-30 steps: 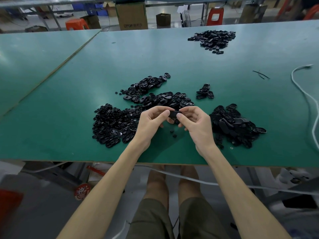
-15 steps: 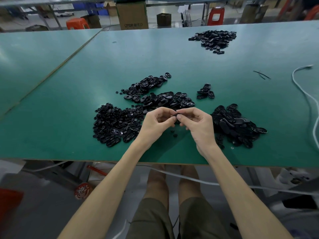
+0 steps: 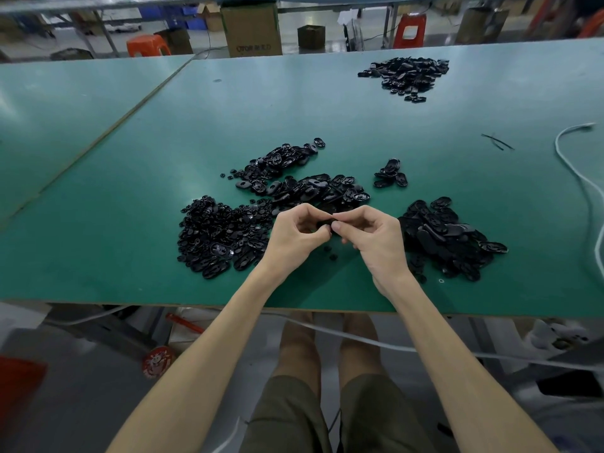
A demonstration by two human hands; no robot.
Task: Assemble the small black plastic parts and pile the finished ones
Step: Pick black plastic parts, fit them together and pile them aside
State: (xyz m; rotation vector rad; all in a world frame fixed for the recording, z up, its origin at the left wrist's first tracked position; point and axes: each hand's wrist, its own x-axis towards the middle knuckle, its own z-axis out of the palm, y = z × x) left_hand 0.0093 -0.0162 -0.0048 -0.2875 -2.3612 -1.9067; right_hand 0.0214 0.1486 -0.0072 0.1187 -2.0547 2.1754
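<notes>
A: Both hands are raised over the near edge of the table (image 3: 98, 263), fingertips meeting. The left hand (image 3: 294, 235) and the right hand (image 3: 376, 240) both pinch one small black part (image 3: 324, 223), caught right between them with the fingers curled in.

B: Can you see its shape?

A: Barely. The fingers cover nearly all of it and only a dark sliver shows. One piece or two pressed together, I cannot tell.

B: And the stock?

A: Just left of the left hand is a heap of small bits (image 3: 219, 237). Straight beyond the fingertips is a spread of oval shells (image 3: 313, 188). Just beside the right hand on its right is a big heap (image 3: 447, 237), its near edge hidden by the wrist. Two loose bits (image 3: 329, 253) lie on the table between the wrists. Beyond the right hand sits a small cluster (image 3: 390, 174), and well apart, farther off, a far heap (image 3: 405, 75).

B: The surroundings?

A: The table top is green. A white cable (image 3: 585, 191) lies far right of the right hand, cut off by the frame. Behind the table stand a cardboard box (image 3: 251, 27), an orange stool (image 3: 147, 45) and a red stool (image 3: 408, 29) on a pale floor.
</notes>
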